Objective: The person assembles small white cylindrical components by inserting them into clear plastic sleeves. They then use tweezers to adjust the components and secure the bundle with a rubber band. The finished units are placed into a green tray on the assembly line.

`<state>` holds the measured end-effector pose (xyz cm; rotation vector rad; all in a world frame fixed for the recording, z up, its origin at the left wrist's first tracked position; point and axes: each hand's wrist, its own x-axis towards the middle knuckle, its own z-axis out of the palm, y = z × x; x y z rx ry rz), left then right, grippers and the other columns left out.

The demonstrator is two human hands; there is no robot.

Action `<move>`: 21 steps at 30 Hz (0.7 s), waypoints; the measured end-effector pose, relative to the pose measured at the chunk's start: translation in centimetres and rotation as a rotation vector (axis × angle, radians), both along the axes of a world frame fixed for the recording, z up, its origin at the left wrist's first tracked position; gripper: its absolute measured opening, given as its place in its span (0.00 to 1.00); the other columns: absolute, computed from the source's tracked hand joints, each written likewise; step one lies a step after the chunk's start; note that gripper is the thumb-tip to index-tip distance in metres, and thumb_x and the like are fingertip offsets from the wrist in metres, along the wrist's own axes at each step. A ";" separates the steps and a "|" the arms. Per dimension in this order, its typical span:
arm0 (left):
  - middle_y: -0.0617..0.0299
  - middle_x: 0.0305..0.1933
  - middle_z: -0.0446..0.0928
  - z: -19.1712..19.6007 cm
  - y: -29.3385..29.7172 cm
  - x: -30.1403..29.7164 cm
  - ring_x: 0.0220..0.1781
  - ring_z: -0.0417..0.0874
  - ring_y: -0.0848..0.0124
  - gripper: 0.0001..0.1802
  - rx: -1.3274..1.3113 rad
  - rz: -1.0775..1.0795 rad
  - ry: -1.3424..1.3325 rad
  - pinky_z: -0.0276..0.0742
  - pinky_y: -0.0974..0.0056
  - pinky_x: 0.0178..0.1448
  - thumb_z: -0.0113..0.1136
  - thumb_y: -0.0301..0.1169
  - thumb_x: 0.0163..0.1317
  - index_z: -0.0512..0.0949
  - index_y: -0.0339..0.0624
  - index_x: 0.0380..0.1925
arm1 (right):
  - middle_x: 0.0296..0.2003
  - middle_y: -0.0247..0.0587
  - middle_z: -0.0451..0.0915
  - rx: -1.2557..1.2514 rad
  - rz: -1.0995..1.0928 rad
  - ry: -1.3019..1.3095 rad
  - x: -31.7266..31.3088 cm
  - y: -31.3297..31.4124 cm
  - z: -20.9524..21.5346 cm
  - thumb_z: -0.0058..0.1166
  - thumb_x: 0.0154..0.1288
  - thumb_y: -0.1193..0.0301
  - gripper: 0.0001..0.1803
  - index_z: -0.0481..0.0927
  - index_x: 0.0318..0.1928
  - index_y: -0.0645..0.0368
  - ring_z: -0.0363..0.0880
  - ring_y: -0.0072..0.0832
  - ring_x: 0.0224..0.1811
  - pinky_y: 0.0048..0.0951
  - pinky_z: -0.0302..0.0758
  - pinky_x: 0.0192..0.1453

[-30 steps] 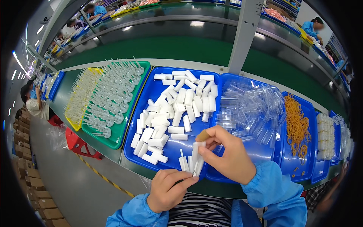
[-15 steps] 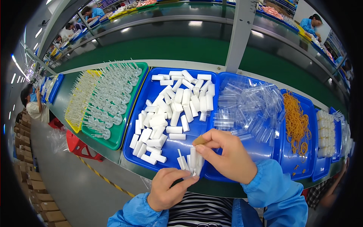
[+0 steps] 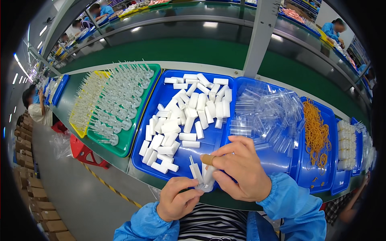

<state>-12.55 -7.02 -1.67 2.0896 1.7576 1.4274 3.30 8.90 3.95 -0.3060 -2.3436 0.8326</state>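
My left hand (image 3: 179, 197) is closed at the near edge of the blue tray, its fingertips pinching the lower end of a small white and clear assembly. The assembly includes a white block (image 3: 196, 172) with thin prongs at its top. My right hand (image 3: 243, 170), wearing a tan finger cot (image 3: 207, 159), closes thumb and finger about a translucent whitish piece (image 3: 208, 176) beside that block. The fingers hide part of both pieces. Beyond them, many loose white blocks (image 3: 193, 100) lie in the blue tray (image 3: 187, 156).
At right are a blue tray of clear plastic tubes (image 3: 273, 108), a tray of orange rubber bands (image 3: 313, 124) and stacked whitish parts (image 3: 345, 140). Left stands a green tray (image 3: 120, 149) of clear suction-cup-like parts with stems. A metal post (image 3: 261, 44) rises behind; a red stool (image 3: 84, 150) is below left.
My right hand has turned, its cot-covered finger now lower and bent over the whitish piece. That piece and the pronged block now lean apart. My left hand stays at the lower end.
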 end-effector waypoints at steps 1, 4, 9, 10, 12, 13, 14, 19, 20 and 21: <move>0.55 0.47 0.79 0.1 0.0 -0.1 0.41 0.83 0.59 0.23 -0.011 -0.015 0.017 0.80 0.60 0.41 0.74 0.16 0.43 0.79 0.44 0.40 | 0.34 0.32 0.80 0.024 0.010 0.011 -0.1 0.1 -0.2 0.63 0.57 0.77 0.15 0.82 0.46 0.59 0.79 0.30 0.48 0.48 0.67 0.63; 0.55 0.47 0.79 0.1 0.0 0.0 0.41 0.83 0.59 0.24 0.000 0.001 0.010 0.80 0.60 0.41 0.74 0.16 0.43 0.78 0.43 0.41 | 0.33 0.32 0.80 0.057 0.055 0.024 -0.2 0.2 -0.8 0.63 0.57 0.76 0.13 0.83 0.45 0.60 0.79 0.31 0.47 0.48 0.67 0.63; 0.55 0.48 0.79 -0.3 0.1 -0.1 0.41 0.83 0.60 0.25 0.034 0.033 -0.026 0.81 0.60 0.42 0.75 0.17 0.43 0.78 0.42 0.44 | 0.35 0.36 0.81 -0.051 0.089 0.016 0.0 -0.8 -1.7 0.63 0.58 0.77 0.11 0.83 0.43 0.60 0.79 0.33 0.46 0.46 0.69 0.61; 0.55 0.48 0.79 -0.4 0.0 0.0 0.42 0.83 0.60 0.25 0.033 0.028 -0.030 0.81 0.60 0.42 0.75 0.17 0.44 0.78 0.42 0.44 | 0.36 0.37 0.81 -0.109 0.066 0.025 0.1 -1.0 -1.9 0.63 0.59 0.77 0.11 0.83 0.43 0.60 0.79 0.34 0.45 0.44 0.69 0.60; 0.55 0.48 0.79 0.0 -0.1 0.0 0.42 0.83 0.60 0.26 0.026 0.072 -0.030 0.81 0.61 0.43 0.75 0.17 0.44 0.78 0.42 0.46 | 0.37 0.39 0.81 -0.223 0.027 0.038 0.2 -1.3 -2.2 0.62 0.59 0.78 0.11 0.83 0.44 0.61 0.79 0.35 0.45 0.41 0.70 0.58; 0.55 0.48 0.79 0.4 -0.1 0.0 0.43 0.83 0.60 0.26 0.022 0.095 -0.030 0.81 0.61 0.44 0.75 0.17 0.45 0.78 0.41 0.47 | 0.37 0.40 0.81 -0.300 0.009 0.034 0.3 -1.4 -2.1 0.61 0.61 0.77 0.11 0.84 0.45 0.61 0.79 0.35 0.44 0.42 0.69 0.60; 0.55 0.47 0.80 0.7 0.0 0.2 0.43 0.83 0.60 0.26 -0.001 0.095 -0.100 0.81 0.61 0.45 0.74 0.17 0.45 0.78 0.41 0.46 | 0.37 0.41 0.82 -0.374 -0.012 0.028 0.5 -1.5 -1.9 0.60 0.62 0.77 0.12 0.84 0.47 0.62 0.79 0.35 0.43 0.43 0.69 0.61; 0.57 0.43 0.80 0.4 -0.5 0.1 0.43 0.82 0.62 0.23 -0.074 0.074 -0.262 0.78 0.63 0.45 0.74 0.16 0.46 0.81 0.43 0.43 | 0.42 0.41 0.82 -0.378 0.034 0.011 -0.2 -1.3 -1.7 0.58 0.65 0.77 0.14 0.82 0.51 0.62 0.77 0.36 0.46 0.34 0.69 0.54; 0.57 0.42 0.80 0.2 -0.7 -0.2 0.42 0.81 0.62 0.22 -0.068 0.111 -0.221 0.78 0.63 0.44 0.73 0.16 0.45 0.82 0.43 0.42 | 0.41 0.41 0.82 -0.294 0.002 0.005 -0.8 -0.8 -1.8 0.58 0.65 0.77 0.14 0.82 0.51 0.61 0.77 0.36 0.45 0.34 0.69 0.52; 0.58 0.41 0.80 0.1 -1.0 -0.5 0.41 0.81 0.62 0.21 -0.060 0.147 -0.182 0.77 0.63 0.43 0.73 0.16 0.45 0.82 0.43 0.41 | 0.41 0.40 0.82 -0.208 -0.032 -0.002 -1.6 -0.1 -1.8 0.58 0.64 0.77 0.14 0.82 0.51 0.61 0.77 0.36 0.44 0.34 0.69 0.51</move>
